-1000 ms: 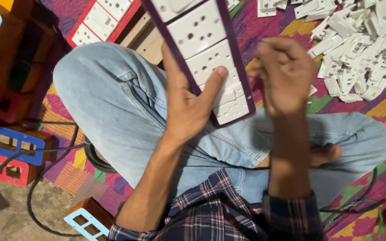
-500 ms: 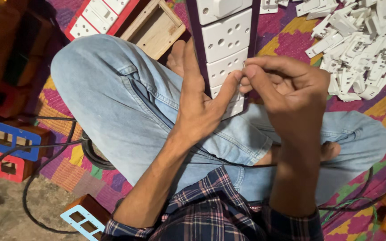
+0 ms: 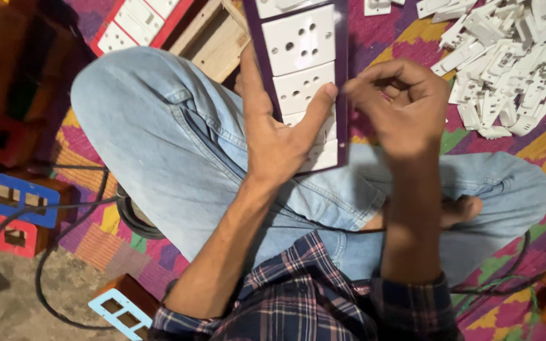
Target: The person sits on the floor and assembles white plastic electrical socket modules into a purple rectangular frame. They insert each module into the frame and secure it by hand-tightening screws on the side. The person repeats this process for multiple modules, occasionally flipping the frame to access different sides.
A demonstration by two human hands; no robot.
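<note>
At frame centre our left hand (image 3: 273,142) grips the purple socket board (image 3: 301,76) across our lap, thumb on its face, while our right hand (image 3: 402,107), fingers curled at the board's right edge, seems to be fitting something we cannot see, a job needing a steady board.

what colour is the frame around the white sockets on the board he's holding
Dark purple: the frame edges the white socket board held by the left hand, clearest in the head view.

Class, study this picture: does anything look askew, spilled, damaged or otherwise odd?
Nothing looks damaged. The white plastic parts lie in a loose, jumbled heap on the mat at upper right, not sorted. The left hand holds the purple socket panel slightly tilted over the lap.
</note>
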